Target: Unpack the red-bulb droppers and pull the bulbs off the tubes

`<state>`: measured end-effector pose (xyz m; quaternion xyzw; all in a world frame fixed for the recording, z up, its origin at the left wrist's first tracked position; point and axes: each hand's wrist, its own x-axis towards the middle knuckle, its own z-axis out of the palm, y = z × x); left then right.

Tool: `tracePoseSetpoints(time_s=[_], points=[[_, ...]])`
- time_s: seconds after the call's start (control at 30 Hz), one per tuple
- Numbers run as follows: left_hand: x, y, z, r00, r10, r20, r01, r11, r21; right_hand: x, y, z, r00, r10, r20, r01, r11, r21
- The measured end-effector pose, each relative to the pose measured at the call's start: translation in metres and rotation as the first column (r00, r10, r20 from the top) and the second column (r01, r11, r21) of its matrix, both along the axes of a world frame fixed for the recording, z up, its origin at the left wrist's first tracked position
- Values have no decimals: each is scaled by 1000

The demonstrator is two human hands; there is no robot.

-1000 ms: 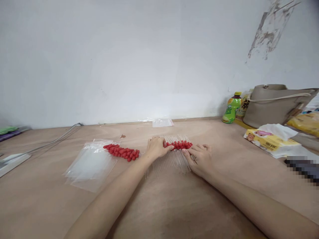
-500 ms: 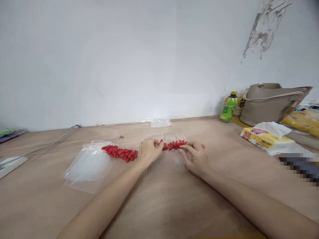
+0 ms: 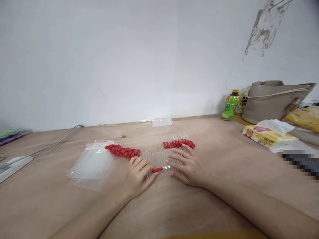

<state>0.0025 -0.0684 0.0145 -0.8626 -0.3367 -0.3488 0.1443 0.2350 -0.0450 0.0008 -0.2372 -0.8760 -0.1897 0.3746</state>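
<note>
Two rows of clear glass droppers with red rubber bulbs lie on the wooden table [image 3: 174, 205]: a left row [image 3: 122, 151] and a right row [image 3: 179, 144]. My left hand [image 3: 138, 176] is closed in a pinch on the red bulb of a single dropper [image 3: 159, 169], which lies crosswise near the tips of the rows. The glass end of that same dropper sits under my right hand [image 3: 185, 165], whose fingers are stretched out and resting over it and the row's glass tubes.
A stack of clear zip bags [image 3: 93, 162] lies left of the droppers, another bag [image 3: 161, 122] by the wall. At right stand a green bottle [image 3: 230, 105], a beige handbag [image 3: 275, 101] and a tissue pack [image 3: 269, 135]. A cable [image 3: 57, 141] runs at far left.
Both hands came back toward me from the red bulbs of the right row. My left hand now pinches one dropper pulled out and laid crosswise; my right hand spread flat.
</note>
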Motion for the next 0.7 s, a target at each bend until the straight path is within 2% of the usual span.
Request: tracePoseSetpoints(time_s=[0.2, 0.43, 0.7], points=[[3, 1, -4, 1000, 6, 22, -5, 1000, -24, -6, 1, -5, 997, 13, -74, -14, 1000, -6], [13, 8, -10, 989, -130, -63, 131, 991, 4, -11, -5, -3, 993, 53, -110, -60, 996, -68], [14, 5, -11, 987, -147, -67, 151, 987, 52, -14, 1, -12, 986, 142, -92, -154, 979, -133]])
